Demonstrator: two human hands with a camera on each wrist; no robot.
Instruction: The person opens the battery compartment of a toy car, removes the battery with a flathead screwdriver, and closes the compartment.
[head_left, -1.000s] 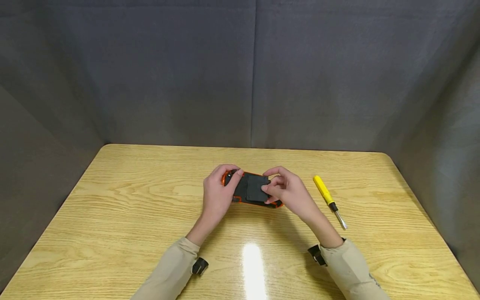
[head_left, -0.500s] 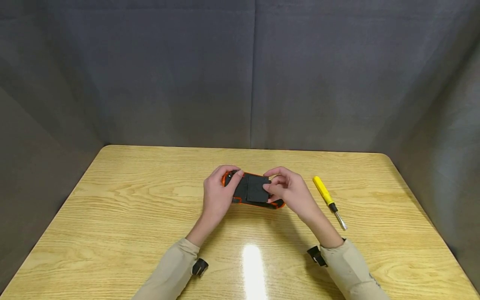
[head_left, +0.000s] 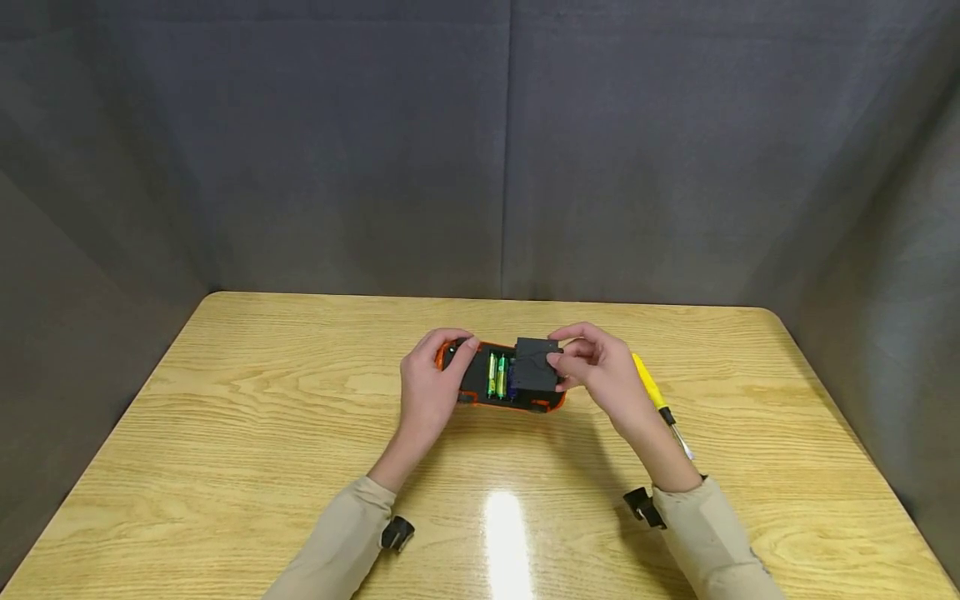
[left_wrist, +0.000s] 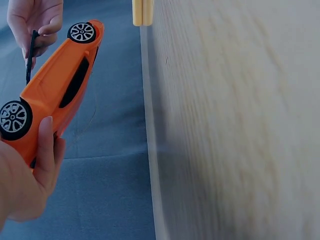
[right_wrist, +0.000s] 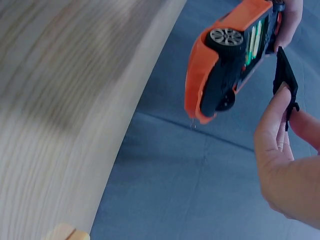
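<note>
My left hand (head_left: 427,392) is gripping the upturned orange plastic toy car (head_left: 480,392) above the wooden bench (head_left: 225,433); my right hand (head_left: 603,375) is pinching its flat black battery cover (head_left: 536,365). Tilting could spill the exposed green batteries (head_left: 497,375).

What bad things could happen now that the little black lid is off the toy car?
The batteries lie uncovered in the upturned orange toy car, so they might drop out if the left hand tips it. The right hand only pinches the black cover at its edge, so that grip could slip. The yellow screwdriver lies close beside that wrist and might get knocked and roll.
</note>
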